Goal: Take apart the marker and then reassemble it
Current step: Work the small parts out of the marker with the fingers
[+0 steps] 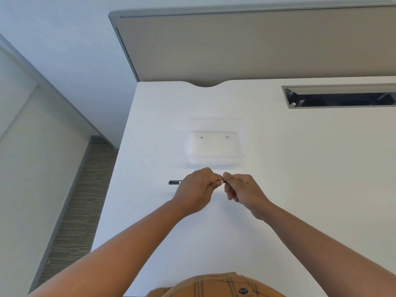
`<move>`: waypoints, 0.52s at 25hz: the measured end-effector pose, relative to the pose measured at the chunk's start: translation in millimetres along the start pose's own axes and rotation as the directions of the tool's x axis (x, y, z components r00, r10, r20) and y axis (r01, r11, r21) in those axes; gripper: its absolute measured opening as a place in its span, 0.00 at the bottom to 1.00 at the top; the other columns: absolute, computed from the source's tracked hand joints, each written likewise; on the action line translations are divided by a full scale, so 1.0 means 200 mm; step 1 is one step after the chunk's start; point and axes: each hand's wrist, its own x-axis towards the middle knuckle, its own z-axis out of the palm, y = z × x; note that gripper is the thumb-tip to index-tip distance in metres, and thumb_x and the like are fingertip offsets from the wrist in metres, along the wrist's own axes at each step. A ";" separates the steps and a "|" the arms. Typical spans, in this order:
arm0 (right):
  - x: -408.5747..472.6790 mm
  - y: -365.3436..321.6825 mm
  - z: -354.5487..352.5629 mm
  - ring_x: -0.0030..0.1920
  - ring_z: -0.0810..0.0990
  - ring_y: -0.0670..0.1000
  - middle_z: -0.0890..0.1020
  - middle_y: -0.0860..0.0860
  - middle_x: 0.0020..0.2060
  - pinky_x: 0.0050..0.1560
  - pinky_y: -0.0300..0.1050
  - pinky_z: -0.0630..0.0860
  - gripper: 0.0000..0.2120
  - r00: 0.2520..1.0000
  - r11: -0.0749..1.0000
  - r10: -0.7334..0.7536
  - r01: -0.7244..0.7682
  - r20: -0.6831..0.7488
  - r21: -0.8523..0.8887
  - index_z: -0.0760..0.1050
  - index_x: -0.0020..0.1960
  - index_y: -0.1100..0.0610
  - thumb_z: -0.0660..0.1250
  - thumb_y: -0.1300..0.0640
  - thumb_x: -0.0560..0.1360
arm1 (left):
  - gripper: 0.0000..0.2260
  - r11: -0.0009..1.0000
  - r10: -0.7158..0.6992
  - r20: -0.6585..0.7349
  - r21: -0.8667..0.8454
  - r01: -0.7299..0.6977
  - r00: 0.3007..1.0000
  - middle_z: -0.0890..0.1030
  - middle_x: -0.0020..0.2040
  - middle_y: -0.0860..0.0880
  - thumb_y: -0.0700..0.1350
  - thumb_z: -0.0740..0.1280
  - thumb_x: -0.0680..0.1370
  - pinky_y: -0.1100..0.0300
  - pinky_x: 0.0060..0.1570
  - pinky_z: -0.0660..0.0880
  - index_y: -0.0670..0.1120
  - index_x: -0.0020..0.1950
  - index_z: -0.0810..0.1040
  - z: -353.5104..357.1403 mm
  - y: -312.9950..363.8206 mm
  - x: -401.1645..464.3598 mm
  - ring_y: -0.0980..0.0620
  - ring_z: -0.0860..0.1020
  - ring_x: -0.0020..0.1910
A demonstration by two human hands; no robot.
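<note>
Marker (174,182) is held level just above the worktop (300,168), left hand (198,189) wrapped round the barrel as an anchor, right hand (240,189) pinching the end piece, probably for twisting or pulling. Clear tray (216,159) sits just behind, likely for parts.

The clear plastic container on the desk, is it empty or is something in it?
Empty, as far as visible: the clear container shows only its bare bottom.

clear tray (216,156) | white desk (300,168) | cable slot (340,96) | partition (257,46)
</note>
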 end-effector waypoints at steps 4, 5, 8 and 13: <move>0.00 0.02 -0.01 0.26 0.69 0.48 0.79 0.52 0.28 0.28 0.37 0.64 0.22 0.989 0.993 0.100 -0.106 0.109 0.052 0.78 0.33 0.53 0.64 0.44 0.82 | 0.09 0.999 0.025 0.018 0.030 -0.025 1.000 0.78 0.41 0.52 0.45 0.65 0.82 0.55 0.45 0.73 0.50 0.56 0.85 -0.01 0.00 0.00 0.51 0.75 0.44; 0.00 0.03 -0.01 0.26 0.68 0.48 0.79 0.52 0.28 0.28 0.38 0.63 0.21 0.988 0.992 0.102 -0.110 0.118 0.067 0.77 0.33 0.53 0.64 0.45 0.82 | 0.09 1.000 0.006 0.033 0.022 -0.007 0.999 0.79 0.41 0.51 0.46 0.65 0.82 0.54 0.46 0.74 0.49 0.55 0.85 -0.01 -0.01 0.00 0.51 0.75 0.44; 0.01 0.06 -0.01 0.27 0.68 0.47 0.78 0.50 0.29 0.29 0.38 0.63 0.19 0.991 0.995 0.077 -0.084 0.110 0.060 0.77 0.35 0.53 0.65 0.46 0.82 | 0.10 0.997 -0.032 0.069 0.072 0.027 0.997 0.80 0.41 0.48 0.47 0.63 0.83 0.49 0.47 0.75 0.45 0.51 0.83 -0.01 -0.01 0.01 0.48 0.76 0.44; 0.00 0.07 -0.02 0.28 0.73 0.47 0.79 0.48 0.32 0.29 0.38 0.64 0.10 0.989 0.994 0.053 -0.066 0.141 0.086 0.76 0.41 0.54 0.69 0.51 0.80 | 0.10 0.994 -0.051 0.073 0.096 0.044 0.996 0.82 0.44 0.49 0.47 0.63 0.83 0.50 0.47 0.76 0.47 0.53 0.84 -0.01 -0.03 0.00 0.49 0.76 0.47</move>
